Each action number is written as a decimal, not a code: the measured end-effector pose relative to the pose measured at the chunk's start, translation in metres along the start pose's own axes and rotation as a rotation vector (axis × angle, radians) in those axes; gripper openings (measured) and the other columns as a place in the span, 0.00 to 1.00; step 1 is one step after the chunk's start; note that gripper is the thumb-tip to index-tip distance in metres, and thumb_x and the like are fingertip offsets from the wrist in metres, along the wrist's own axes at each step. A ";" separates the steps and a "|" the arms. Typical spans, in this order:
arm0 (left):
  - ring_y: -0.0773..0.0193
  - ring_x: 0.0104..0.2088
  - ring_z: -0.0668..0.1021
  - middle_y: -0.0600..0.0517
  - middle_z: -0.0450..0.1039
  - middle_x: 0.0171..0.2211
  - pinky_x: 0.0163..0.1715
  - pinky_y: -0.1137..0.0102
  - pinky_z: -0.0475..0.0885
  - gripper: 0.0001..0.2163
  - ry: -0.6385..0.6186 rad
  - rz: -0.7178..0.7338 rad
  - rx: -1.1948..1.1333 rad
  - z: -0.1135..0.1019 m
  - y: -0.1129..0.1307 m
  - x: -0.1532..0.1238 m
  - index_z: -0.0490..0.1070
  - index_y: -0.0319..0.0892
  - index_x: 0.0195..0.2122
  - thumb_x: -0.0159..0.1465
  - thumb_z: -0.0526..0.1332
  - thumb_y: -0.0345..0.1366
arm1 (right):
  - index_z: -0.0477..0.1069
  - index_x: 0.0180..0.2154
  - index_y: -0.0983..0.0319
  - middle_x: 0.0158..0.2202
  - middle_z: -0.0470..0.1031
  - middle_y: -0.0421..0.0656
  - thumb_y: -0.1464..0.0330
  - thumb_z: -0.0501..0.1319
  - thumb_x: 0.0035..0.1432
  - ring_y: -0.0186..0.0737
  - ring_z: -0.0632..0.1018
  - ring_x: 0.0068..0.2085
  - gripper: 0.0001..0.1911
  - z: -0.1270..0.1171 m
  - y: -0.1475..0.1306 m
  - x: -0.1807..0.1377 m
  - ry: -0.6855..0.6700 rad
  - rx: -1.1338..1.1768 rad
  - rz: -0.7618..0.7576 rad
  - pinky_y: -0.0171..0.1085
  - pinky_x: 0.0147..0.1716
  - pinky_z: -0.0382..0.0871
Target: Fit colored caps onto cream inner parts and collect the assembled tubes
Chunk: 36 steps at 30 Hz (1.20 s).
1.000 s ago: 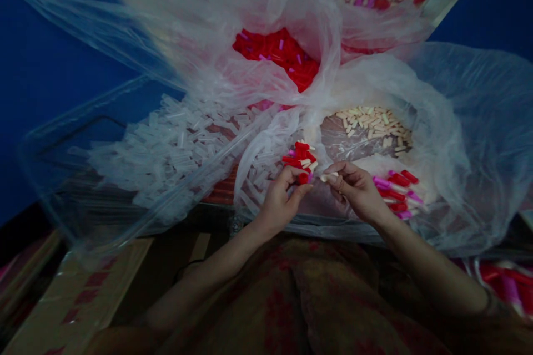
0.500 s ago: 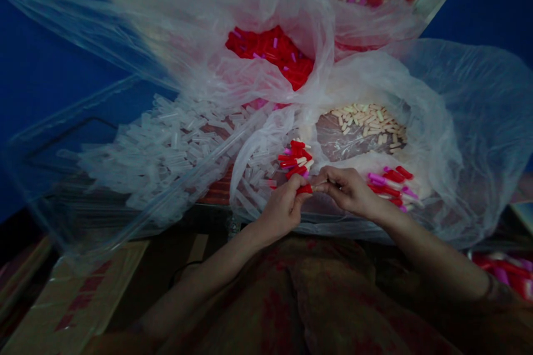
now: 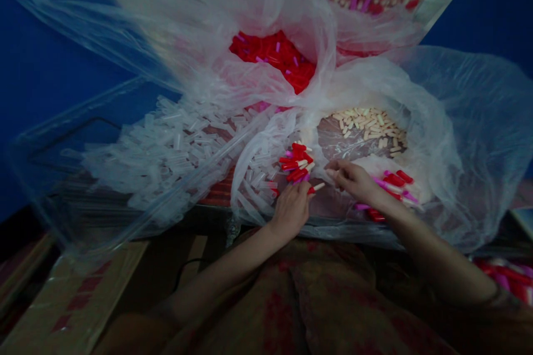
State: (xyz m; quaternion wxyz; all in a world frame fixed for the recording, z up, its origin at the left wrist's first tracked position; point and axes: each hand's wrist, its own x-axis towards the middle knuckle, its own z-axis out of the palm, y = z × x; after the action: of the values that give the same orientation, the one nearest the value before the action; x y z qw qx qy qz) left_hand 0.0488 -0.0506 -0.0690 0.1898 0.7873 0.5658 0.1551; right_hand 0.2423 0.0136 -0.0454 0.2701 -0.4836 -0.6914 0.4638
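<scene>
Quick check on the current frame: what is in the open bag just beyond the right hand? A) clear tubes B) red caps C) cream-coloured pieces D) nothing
C: the bag just beyond the right hand shows a heap of cream-coloured pieces; the clear tubes lie far to the left and the red caps sit in a bag further back.

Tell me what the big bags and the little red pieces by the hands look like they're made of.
Bags: thin clear plastic film, glossy; it crinkles and the contents show through. Little red pieces: probably molded plastic, smooth, uniform colour, identical tube shapes; some carry a cream stick. The left hand holds one such piece; the right hand reaches beside it.
</scene>
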 end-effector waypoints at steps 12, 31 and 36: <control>0.55 0.45 0.72 0.44 0.68 0.46 0.44 0.62 0.71 0.15 0.009 0.073 0.199 -0.006 -0.013 -0.017 0.66 0.40 0.52 0.67 0.56 0.41 | 0.73 0.37 0.61 0.25 0.77 0.39 0.56 0.74 0.40 0.36 0.78 0.25 0.24 0.005 -0.010 -0.016 0.084 0.540 0.262 0.33 0.25 0.72; 0.49 0.48 0.68 0.41 0.65 0.48 0.44 0.58 0.69 0.17 -0.187 0.058 0.461 -0.056 -0.051 -0.016 0.74 0.37 0.43 0.57 0.54 0.17 | 0.77 0.33 0.62 0.27 0.78 0.40 0.62 0.75 0.40 0.33 0.76 0.28 0.17 0.025 -0.011 -0.018 0.083 0.647 0.220 0.33 0.30 0.71; 0.50 0.47 0.70 0.42 0.67 0.45 0.44 0.58 0.67 0.12 -0.149 0.092 0.483 -0.055 -0.055 -0.009 0.74 0.37 0.39 0.62 0.52 0.21 | 0.77 0.32 0.63 0.23 0.75 0.39 0.57 0.73 0.43 0.29 0.70 0.20 0.18 0.031 -0.015 -0.018 0.084 0.605 0.196 0.31 0.20 0.65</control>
State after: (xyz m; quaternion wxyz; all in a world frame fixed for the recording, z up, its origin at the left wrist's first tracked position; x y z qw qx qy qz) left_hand -0.0254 -0.0368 -0.0473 0.0299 0.8440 0.5344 -0.0346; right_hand 0.2173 -0.0162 -0.0434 0.3839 -0.4647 -0.4605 0.6516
